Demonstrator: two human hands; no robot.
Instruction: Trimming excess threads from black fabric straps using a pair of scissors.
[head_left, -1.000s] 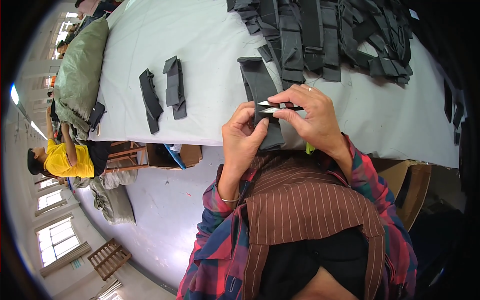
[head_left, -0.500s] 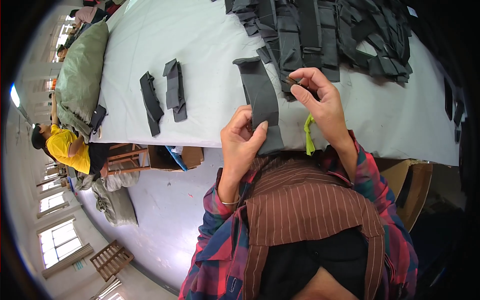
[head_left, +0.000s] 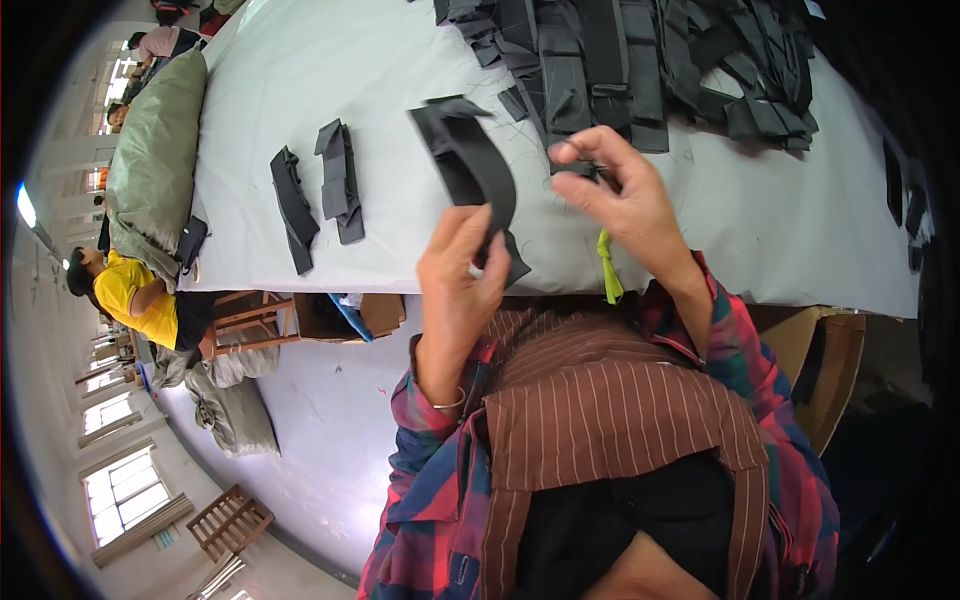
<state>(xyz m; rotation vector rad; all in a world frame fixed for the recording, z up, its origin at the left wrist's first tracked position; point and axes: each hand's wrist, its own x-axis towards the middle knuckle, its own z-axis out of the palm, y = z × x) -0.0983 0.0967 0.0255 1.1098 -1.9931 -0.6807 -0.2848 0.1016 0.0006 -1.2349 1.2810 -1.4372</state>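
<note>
My left hand pinches the lower part of a dark grey fabric strip, which is folded double and stands up above the white-covered table. The strip and fingers are slightly blurred. My right hand is to the right, thumb and fingers curled toward each other around something small and dark that I cannot make out. It is just in front of the near end of a heap of similar dark strips. A bright yellow-green tie hangs near my right wrist at the table's front edge.
Two folded dark strips lie apart on the left of the table. A large greenish sack rests along the left edge, near a person in a yellow top. Cardboard boxes stand under the table, and more sacks on the floor.
My left hand has moved left with the strip, which has swung left and bent, its folded layers parting. My right hand has shifted slightly left, still curled.
</note>
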